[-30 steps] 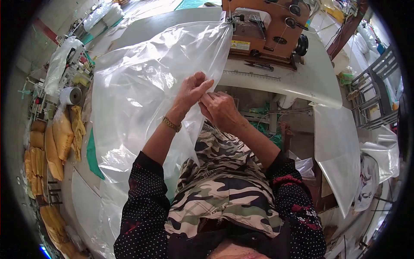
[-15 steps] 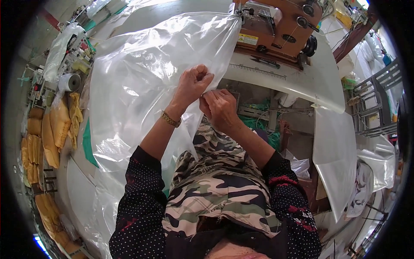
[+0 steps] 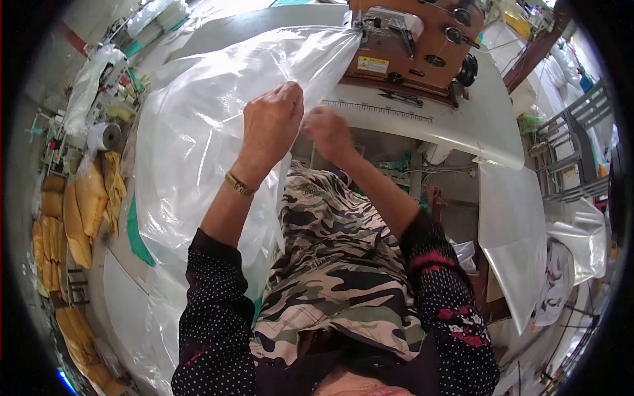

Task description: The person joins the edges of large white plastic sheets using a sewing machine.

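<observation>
A large sheet of clear plastic film (image 3: 191, 145) spreads over the table at my left and hangs down beside my lap. Its far corner runs up to the needle area of a brown sewing machine (image 3: 416, 49). My left hand (image 3: 272, 125) is closed on the film near its right edge, with the knuckles up and a gold watch on the wrist. Close to the right of it is my right hand (image 3: 329, 135), raised by the film's edge and smeared by motion. Whether its fingers hold the film is not clear.
The white table (image 3: 449, 135) carries a printed ruler (image 3: 376, 110) and a dark slim tool (image 3: 404, 99) in front of the machine. More film (image 3: 512, 231) hangs at the right beside a grey metal rack (image 3: 574, 152). Yellow bundles (image 3: 79, 218) lie along the left.
My left hand has moved up and left, turning its back upward and drawing the film edge along. My right hand has risen slightly. The whole view has shifted a little.
</observation>
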Motion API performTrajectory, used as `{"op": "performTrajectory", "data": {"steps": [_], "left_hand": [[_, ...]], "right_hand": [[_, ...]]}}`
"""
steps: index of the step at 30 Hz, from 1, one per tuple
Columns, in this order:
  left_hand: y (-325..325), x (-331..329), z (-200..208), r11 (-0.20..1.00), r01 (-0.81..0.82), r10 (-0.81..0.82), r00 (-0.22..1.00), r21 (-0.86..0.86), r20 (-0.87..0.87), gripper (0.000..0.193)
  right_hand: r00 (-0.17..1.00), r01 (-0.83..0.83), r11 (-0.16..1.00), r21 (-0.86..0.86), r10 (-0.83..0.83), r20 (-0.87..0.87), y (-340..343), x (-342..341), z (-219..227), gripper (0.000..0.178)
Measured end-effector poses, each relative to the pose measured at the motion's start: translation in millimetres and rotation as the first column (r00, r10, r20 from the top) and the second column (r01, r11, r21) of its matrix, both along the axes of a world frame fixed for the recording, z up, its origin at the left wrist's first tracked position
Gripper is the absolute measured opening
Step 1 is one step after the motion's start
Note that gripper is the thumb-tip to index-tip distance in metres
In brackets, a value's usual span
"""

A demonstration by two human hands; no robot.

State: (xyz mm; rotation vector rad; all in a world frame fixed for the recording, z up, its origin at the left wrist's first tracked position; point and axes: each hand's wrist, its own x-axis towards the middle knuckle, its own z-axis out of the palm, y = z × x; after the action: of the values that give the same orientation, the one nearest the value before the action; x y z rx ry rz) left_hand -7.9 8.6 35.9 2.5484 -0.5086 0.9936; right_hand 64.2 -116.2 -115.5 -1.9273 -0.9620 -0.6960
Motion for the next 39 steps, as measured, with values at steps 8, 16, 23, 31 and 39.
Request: {"op": "performTrajectory", "data": {"steps": [8,16,23,31,39], "left_hand": [[-8,4,43,0.887,0.216,-0.169,0.974,0.407,-0.149,0.010],[16,8,-40,0.934,0.210,-0.178,0.975,0.290,-0.133,0.015],[18,4,-61,0.962,0.150,-0.138,0.988,0.227,-0.066,0.019],[15,3,-64,0.978,0.121,-0.123,0.992,0.171,0.001,0.017],[14,5,-68,0.981,0.111,-0.112,0.994,0.158,-0.006,0.017]], "right_hand": [[0.988,-0.124,0.961,-0.247,0.095,-0.124,40,36,-15,0.022],[0.992,0.045,0.985,-0.170,-0.023,0.126,17,18,-39,0.018],[0.973,0.220,0.975,0.016,-0.218,-0.076,-54,35,94,0.020],[0.950,0.280,0.883,-0.377,-0.197,0.243,-70,46,107,0.026],[0.996,0.012,0.808,-0.590,0.045,0.081,-59,26,122,0.025]]}}
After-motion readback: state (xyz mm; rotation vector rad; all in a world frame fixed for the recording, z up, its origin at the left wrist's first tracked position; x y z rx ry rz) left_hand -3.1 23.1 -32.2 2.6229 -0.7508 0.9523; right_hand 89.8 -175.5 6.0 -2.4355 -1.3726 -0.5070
